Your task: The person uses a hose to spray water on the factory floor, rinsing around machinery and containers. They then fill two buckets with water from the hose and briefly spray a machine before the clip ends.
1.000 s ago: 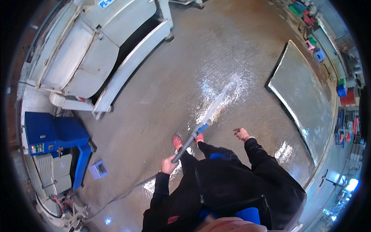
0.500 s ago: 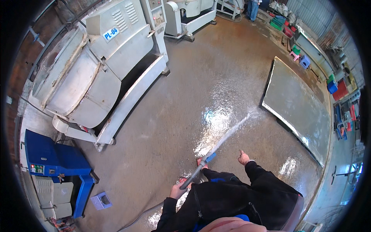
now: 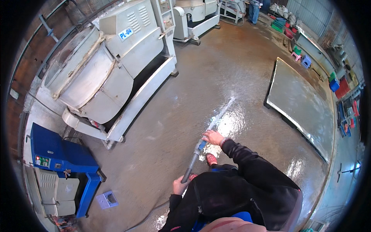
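Observation:
Near the lower middle, my left hand (image 3: 179, 185) is closed around the rear of a grey water hose nozzle (image 3: 192, 164). My right hand (image 3: 213, 137) is closed over its front end, beside a blue valve handle (image 3: 202, 145). From the tip a white jet of water (image 3: 224, 111) shoots forward and splashes onto the wet floor (image 3: 170, 116). The thin hose (image 3: 148, 214) trails back to the lower left. A red shoe (image 3: 211, 159) shows below my right hand.
A large grey machine (image 3: 150, 50) stands at the left, with a blue machine (image 3: 62, 150) and a purple stool (image 3: 107, 200) nearer. To the right lies a big grey panel (image 3: 301, 104). Stools and crates line the right wall. A person (image 3: 254, 12) stands at the far end.
My right hand has come from empty air at the right onto the front of the nozzle. The water jet has swung left, away from the grey panel.

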Action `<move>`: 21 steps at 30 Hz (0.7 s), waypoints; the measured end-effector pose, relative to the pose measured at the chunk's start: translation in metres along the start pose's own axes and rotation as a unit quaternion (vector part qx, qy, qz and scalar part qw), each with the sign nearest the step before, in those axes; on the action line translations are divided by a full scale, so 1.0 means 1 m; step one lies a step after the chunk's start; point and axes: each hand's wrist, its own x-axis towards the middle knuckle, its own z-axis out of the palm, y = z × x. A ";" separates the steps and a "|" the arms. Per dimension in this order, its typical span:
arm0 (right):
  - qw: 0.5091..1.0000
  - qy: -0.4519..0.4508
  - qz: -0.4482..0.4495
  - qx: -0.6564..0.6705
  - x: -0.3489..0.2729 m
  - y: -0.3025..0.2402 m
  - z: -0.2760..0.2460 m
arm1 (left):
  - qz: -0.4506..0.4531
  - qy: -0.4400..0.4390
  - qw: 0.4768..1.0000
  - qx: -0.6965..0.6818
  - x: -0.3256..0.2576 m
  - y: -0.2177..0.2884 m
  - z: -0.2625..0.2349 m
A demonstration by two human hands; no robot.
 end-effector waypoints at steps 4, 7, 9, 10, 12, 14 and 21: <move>0.998 -0.024 -0.064 0.006 0.029 -0.016 0.023 | -0.082 0.106 0.988 -0.078 -0.024 -0.015 -0.015; 0.993 0.004 -0.120 0.015 0.036 -0.041 0.050 | -0.048 0.164 0.984 -0.057 -0.035 -0.027 -0.034; 0.989 0.008 -0.144 -0.001 0.040 -0.059 0.066 | -0.098 0.175 0.979 0.034 -0.043 -0.037 -0.056; 0.988 -0.005 -0.154 -0.016 0.042 -0.071 0.075 | -0.089 0.169 0.977 0.096 -0.045 -0.044 -0.066; 0.973 -0.037 -0.215 -0.078 0.047 -0.086 0.083 | -0.063 0.194 0.974 0.095 -0.050 -0.062 -0.075; 0.976 -0.047 -0.195 -0.080 0.045 -0.100 0.092 | -0.014 0.216 0.970 0.106 -0.055 -0.081 -0.084; 0.974 -0.088 -0.208 -0.019 0.101 -0.108 0.074 | -0.249 0.407 0.878 0.038 -0.023 -0.128 -0.087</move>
